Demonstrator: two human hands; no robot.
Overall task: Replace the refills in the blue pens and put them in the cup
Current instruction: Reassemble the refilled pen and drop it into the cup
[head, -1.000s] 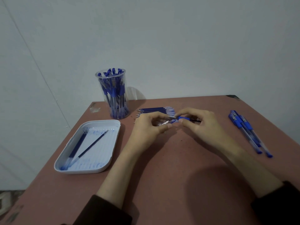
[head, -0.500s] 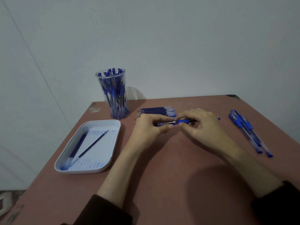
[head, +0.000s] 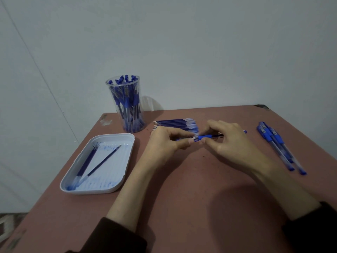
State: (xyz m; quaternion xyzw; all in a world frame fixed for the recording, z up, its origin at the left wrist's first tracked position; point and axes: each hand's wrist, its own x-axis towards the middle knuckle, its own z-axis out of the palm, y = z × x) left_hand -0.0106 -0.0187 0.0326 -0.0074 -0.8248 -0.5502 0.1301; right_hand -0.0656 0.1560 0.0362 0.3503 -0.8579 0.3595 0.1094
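Observation:
A blue pen (head: pixel 205 137) lies level between both hands above the middle of the table. My left hand (head: pixel 166 141) pinches its tip end with thumb and fingers. My right hand (head: pixel 229 141) holds the barrel behind the blue grip; the pen's far end pokes out past that hand. A row of blue refills (head: pixel 175 123) lies on the table just behind my hands. A clear cup (head: pixel 125 104) full of blue pens stands at the back left. Three blue pens (head: pixel 277 145) lie at the right.
A white tray (head: pixel 125 141) at the left holds two used refills (head: pixel 94 163) and blue ink smears. The reddish table (head: pixel 182 198) ends at a grey wall behind; its left edge runs close past the tray.
The pen's parts have come together into one line between my hands. Both hands stayed in place and shifted only their fingers on the pen.

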